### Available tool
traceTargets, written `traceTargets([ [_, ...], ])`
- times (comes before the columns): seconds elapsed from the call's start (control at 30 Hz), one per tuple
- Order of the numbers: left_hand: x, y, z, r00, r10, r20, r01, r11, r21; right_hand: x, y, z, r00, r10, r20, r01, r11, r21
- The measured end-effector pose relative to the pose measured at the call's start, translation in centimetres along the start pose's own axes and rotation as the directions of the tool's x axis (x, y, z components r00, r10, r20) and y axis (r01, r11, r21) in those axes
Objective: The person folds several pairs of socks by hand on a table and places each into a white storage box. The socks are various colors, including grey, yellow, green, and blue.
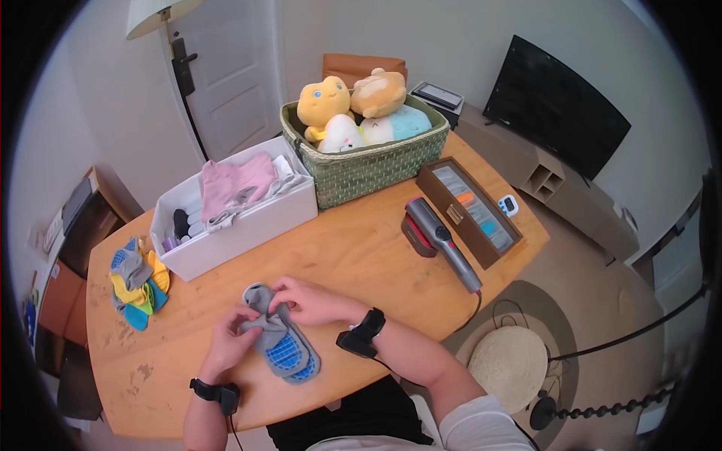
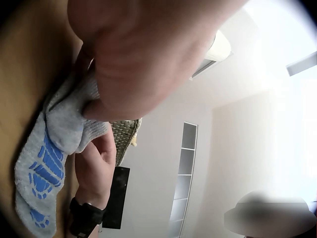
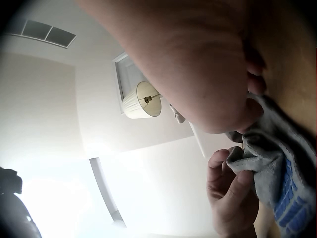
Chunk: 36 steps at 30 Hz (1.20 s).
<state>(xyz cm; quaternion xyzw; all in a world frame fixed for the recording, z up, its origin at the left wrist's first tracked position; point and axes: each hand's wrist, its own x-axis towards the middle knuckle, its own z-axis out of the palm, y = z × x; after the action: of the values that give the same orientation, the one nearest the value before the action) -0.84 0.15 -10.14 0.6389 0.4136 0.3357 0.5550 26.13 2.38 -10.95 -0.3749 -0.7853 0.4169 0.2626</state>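
A pair of grey socks (image 1: 288, 353) with blue grip patterns on the soles lies one on the other at the table's near side. My left hand (image 1: 232, 342) pinches a fold of grey fabric near the cuffs between thumb and forefinger, which shows in the right wrist view as the left hand (image 3: 233, 201) beside the bunched cloth. From the other side, my right hand (image 1: 312, 301) grips the cuff end with thumb and fingers bent down onto it. In the left wrist view the socks (image 2: 47, 171) stretch away from the hands, soles showing.
Several colourful socks (image 1: 135, 278) are heaped at the left. Behind stand a white bin (image 1: 248, 237) of folded clothes and a green woven basket (image 1: 376, 174) of plush toys. A hair-styling brush (image 1: 444, 240), a brown case (image 1: 492, 252) and a small timer (image 1: 508, 205) lie at the right.
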Motion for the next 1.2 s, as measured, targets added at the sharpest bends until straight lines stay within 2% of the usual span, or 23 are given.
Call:
traceTargets([
  [0.07,-0.2,-0.3,-0.4,0.997,0.059,-0.054,-0.057,0.998,0.029,0.0,0.2,0.4,0.972,-0.226,-0.072,0.221,0.973,-0.069],
  [0.1,-0.1,-0.2,-0.5,0.985,0.126,-0.118,-0.132,0.991,-0.036,-0.2,0.3,0.5,0.970,-0.236,-0.053,0.233,0.971,-0.058],
  [0.13,-0.1,0.1,-0.7,0.963,0.187,-0.193,-0.208,0.974,-0.090,-0.3,-0.6,0.0,0.986,-0.161,-0.039,0.159,0.986,-0.049],
  [0.17,0.0,0.1,-1.0,0.958,0.174,-0.229,-0.197,0.977,-0.080,-0.5,-1.3,-0.3,0.996,-0.089,-0.018,0.089,0.995,-0.040],
  [0.23,0.8,-0.2,-1.9,0.922,0.117,-0.369,-0.186,0.970,-0.158,-0.4,-1.5,-0.1,0.998,-0.059,-0.012,0.059,0.998,0.002],
  [0.3,2.0,-1.0,-3.0,0.883,-0.009,-0.469,-0.082,0.981,-0.175,-0.2,-1.5,0.2,0.999,-0.030,0.011,0.030,0.999,0.039],
  [0.37,3.2,-4.4,-5.0,0.816,0.122,-0.565,-0.023,0.983,0.180,0.0,-1.5,0.2,0.999,0.037,-0.030,-0.037,0.999,0.002],
  [0.47,3.7,-4.3,-6.0,0.802,0.133,-0.582,0.036,0.962,0.270,0.1,-1.9,0.2,0.997,0.072,-0.034,-0.072,0.997,0.003],
  [0.6,3.8,-4.1,-6.1,0.779,0.112,-0.617,0.015,0.980,0.197,0.0,-2.4,0.3,0.997,0.047,-0.062,-0.049,0.999,-0.023],
  [0.63,3.5,-3.4,-5.7,0.700,0.337,-0.629,-0.035,0.897,0.441,0.0,-2.5,0.4,0.997,0.059,-0.059,-0.062,0.997,-0.043],
  [0.67,3.2,-2.5,-5.3,0.605,0.550,-0.576,-0.055,0.750,0.659,0.0,-2.6,0.4,0.996,0.071,-0.058,-0.075,0.995,-0.061],
  [0.77,1.3,1.3,-3.4,0.701,0.555,-0.448,-0.073,0.681,0.728,0.0,-2.9,0.3,0.996,0.052,-0.067,-0.059,0.993,-0.103],
  [0.8,0.5,2.6,-2.7,0.704,0.555,-0.443,-0.076,0.679,0.730,0.0,-2.6,0.5,0.996,0.054,-0.072,-0.061,0.993,-0.099],
  [0.83,-0.4,3.7,-2.0,0.882,0.354,-0.311,-0.106,0.792,0.602,0.1,-2.2,0.7,0.994,0.033,-0.099,-0.041,0.997,-0.073],
  [0.87,-0.9,4.3,-1.5,0.982,0.148,-0.116,-0.080,0.886,0.457,0.1,-1.9,0.9,0.992,0.014,-0.126,-0.021,0.999,-0.048],
  [0.9,-1.2,4.3,-1.1,0.983,0.145,-0.112,-0.078,0.887,0.455,0.1,-1.7,1.0,0.992,0.020,-0.127,-0.026,0.999,-0.045],
  [0.93,-1.4,4.1,-0.7,0.961,0.263,0.079,-0.259,0.775,0.576,0.1,-1.6,1.0,0.984,0.052,-0.172,-0.061,0.997,-0.045],
  [0.97,-1.6,3.9,-0.5,0.897,0.343,0.279,-0.439,0.626,0.644,0.2,-1.5,1.1,0.973,0.084,-0.214,-0.095,0.994,-0.043],
  [1.0,-1.7,3.9,-0.4,0.889,0.378,0.259,-0.453,0.644,0.617,0.1,-1.4,1.1,0.974,0.093,-0.207,-0.104,0.994,-0.041],
  [1.03,-1.9,3.9,-0.8,0.892,0.373,0.255,-0.447,0.652,0.612,0.1,-1.7,1.1,0.954,0.109,-0.281,-0.135,0.988,-0.076],
  [1.07,-2.4,4.1,-1.5,0.927,0.214,0.309,-0.368,0.682,0.632,0.2,-1.9,1.0,0.928,0.117,-0.353,-0.166,0.980,-0.111],
  [1.13,-2.8,6.1,-2.2,0.930,-0.118,0.349,-0.179,0.683,0.708,0.3,-2.1,0.3,0.918,0.113,-0.381,-0.158,0.984,-0.087],
  [1.2,-2.8,6.6,-2.2,0.940,-0.074,0.333,-0.168,0.748,0.642,0.4,-2.1,0.2,0.909,0.107,-0.403,-0.145,0.987,-0.067],
])
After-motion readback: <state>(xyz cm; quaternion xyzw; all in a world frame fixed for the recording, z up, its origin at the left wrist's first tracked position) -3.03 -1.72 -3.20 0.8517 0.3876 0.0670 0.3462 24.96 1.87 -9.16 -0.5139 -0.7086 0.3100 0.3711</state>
